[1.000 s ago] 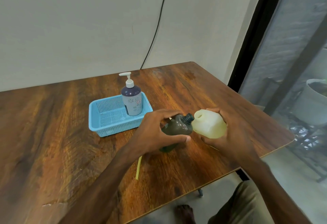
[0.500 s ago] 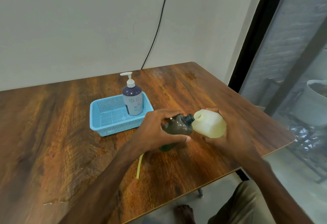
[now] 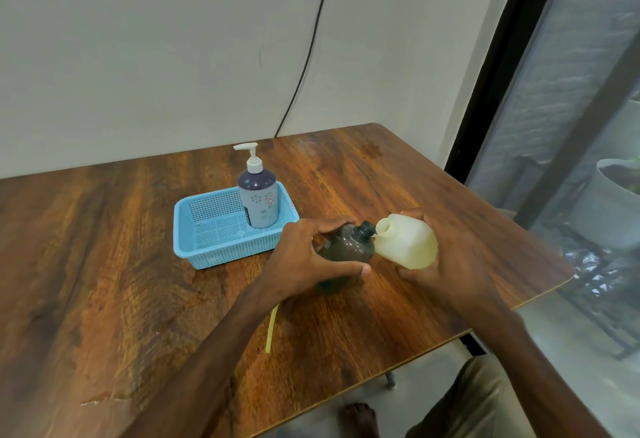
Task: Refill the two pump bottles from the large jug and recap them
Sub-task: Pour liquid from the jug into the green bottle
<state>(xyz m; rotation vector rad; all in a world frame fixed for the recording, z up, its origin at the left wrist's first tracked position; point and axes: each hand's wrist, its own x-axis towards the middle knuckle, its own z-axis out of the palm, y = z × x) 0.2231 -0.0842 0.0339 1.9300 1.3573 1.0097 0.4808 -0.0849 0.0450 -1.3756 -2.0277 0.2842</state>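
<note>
The left hand (image 3: 304, 261) is wrapped round the dark bottle (image 3: 349, 247), thumb on the near side and fingers over the far side, with the neck leaning right. Just right of that neck is the spout of the pale jug (image 3: 405, 242), which the right hand (image 3: 446, 257) clasps and tips leftward. Spout and neck look to be touching, so the pour depends on keeping them aligned. The other pump bottle (image 3: 258, 195) stands capped in the blue basket (image 3: 207, 250), far left.

No text is legible; the small sticker (image 3: 273, 200) on the pump bottle (image 3: 258, 191) is too blurred.
</note>
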